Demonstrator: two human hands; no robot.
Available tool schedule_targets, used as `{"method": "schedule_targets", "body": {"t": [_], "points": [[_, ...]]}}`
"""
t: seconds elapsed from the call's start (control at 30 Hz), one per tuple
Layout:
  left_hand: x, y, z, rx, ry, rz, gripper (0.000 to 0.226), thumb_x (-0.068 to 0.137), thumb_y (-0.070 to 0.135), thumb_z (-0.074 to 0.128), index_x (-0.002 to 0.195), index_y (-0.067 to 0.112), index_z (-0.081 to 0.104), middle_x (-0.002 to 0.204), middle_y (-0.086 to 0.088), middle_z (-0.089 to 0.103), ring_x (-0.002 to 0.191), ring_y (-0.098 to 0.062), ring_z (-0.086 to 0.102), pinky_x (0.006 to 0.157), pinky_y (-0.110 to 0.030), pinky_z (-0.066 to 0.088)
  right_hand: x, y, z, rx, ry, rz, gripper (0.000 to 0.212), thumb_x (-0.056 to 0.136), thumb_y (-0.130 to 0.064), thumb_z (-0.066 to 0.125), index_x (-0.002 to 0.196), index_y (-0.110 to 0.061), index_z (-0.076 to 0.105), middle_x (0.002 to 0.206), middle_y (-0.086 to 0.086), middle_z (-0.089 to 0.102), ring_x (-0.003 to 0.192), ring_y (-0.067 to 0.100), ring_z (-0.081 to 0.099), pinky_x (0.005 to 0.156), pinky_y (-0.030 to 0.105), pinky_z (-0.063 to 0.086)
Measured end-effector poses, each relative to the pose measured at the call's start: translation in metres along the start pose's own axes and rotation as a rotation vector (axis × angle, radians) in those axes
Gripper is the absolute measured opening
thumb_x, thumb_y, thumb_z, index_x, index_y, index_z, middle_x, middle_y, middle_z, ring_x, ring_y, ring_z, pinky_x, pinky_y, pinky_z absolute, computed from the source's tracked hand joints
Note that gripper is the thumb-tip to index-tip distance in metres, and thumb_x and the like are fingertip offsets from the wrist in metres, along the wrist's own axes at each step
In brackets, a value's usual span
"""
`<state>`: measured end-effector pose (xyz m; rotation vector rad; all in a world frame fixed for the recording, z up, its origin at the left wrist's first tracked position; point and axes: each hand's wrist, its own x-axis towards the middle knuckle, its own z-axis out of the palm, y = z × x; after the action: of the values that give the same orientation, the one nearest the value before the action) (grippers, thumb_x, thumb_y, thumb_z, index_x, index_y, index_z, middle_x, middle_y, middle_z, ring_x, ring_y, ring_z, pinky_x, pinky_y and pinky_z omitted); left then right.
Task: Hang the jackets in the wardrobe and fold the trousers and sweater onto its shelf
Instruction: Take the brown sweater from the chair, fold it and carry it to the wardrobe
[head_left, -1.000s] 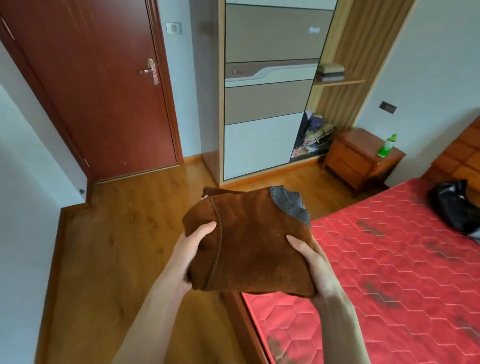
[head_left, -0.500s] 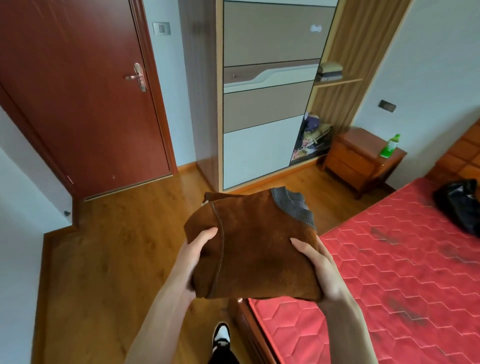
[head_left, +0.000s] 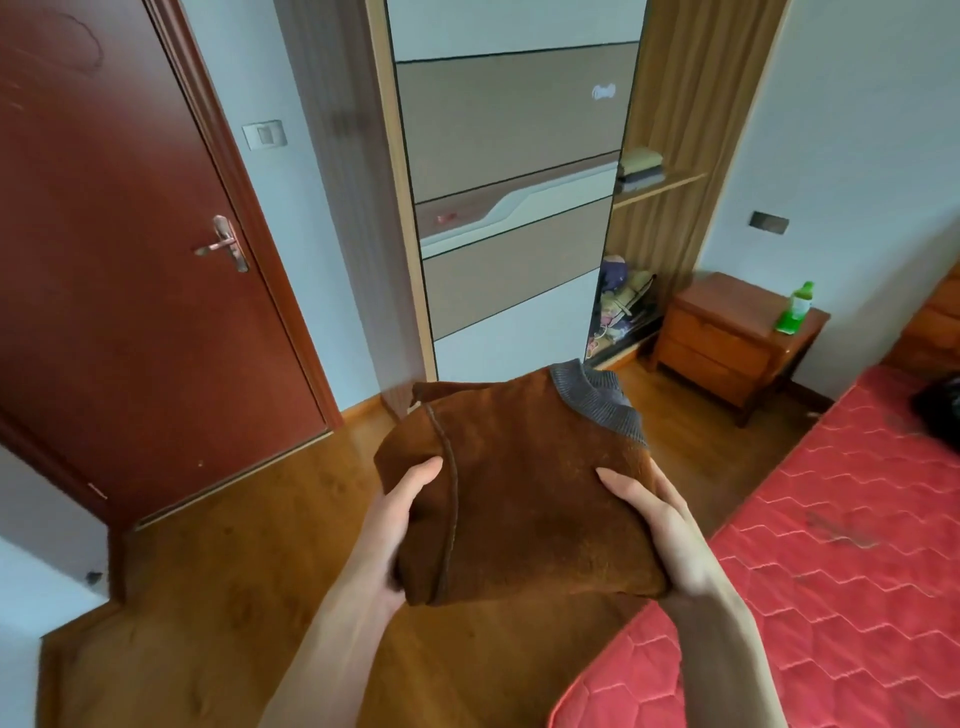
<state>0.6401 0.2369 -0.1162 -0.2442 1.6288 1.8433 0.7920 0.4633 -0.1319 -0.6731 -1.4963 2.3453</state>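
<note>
A folded brown sweater (head_left: 524, 488) with a grey ribbed collar is carried in front of me above the wooden floor. My left hand (head_left: 397, 519) grips its left edge, thumb on top. Its right edge is gripped by my right hand (head_left: 654, 525), thumb on top too. Ahead stands the wardrobe (head_left: 511, 208) with its sliding door; the open section on the right shows a wooden shelf (head_left: 662, 187) carrying a few folded clothes (head_left: 640, 169). More clothes (head_left: 621, 306) lie piled at the wardrobe's bottom.
A red-brown door (head_left: 119, 270) is shut on the left. A wooden nightstand (head_left: 727, 338) with a green bottle (head_left: 794, 309) stands right of the wardrobe. The red mattress (head_left: 831, 571) fills the lower right, with a black bag (head_left: 940, 410) at its far edge.
I have walked closer to the wardrobe, which now looms larger. The sweater stays in both hands, held the same way. My shoe has dropped out of view.
</note>
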Motion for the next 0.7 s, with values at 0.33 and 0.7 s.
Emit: {"method": "schedule_targets", "body": {"t": [0.33, 0.7], "points": [[0.125, 0.063, 0.020, -0.019, -0.194, -0.058, 0.061, 0.065, 0.054, 0.083, 0.117, 0.026, 0.067, 0.093, -0.004, 0.081, 0.078, -0.029, 0.079, 0.057, -0.039, 0.062, 0.109, -0.021, 0.017, 0.031, 0.093, 0.005, 0.058, 0.076, -0.041, 0.090, 0.129, -0.035, 0.068, 0.124, 0.014, 0.075, 0.111, 0.039, 0.073, 0.089, 0.055, 0.061], [0.307, 0.159, 0.091, 0.079, -0.398, -0.081, 0.067, 0.072, 0.052, 0.088, 0.131, 0.028, 0.067, 0.113, -0.011, 0.079, 0.098, -0.035, 0.078, 0.080, -0.053, 0.063, 0.259, -0.058, 0.019, 0.013, 0.376, -0.087, 0.063, 0.072, -0.049, 0.091, 0.129, -0.037, 0.069, 0.124, 0.010, 0.075, 0.111, 0.035, 0.074, 0.096, 0.055, 0.058]]}}
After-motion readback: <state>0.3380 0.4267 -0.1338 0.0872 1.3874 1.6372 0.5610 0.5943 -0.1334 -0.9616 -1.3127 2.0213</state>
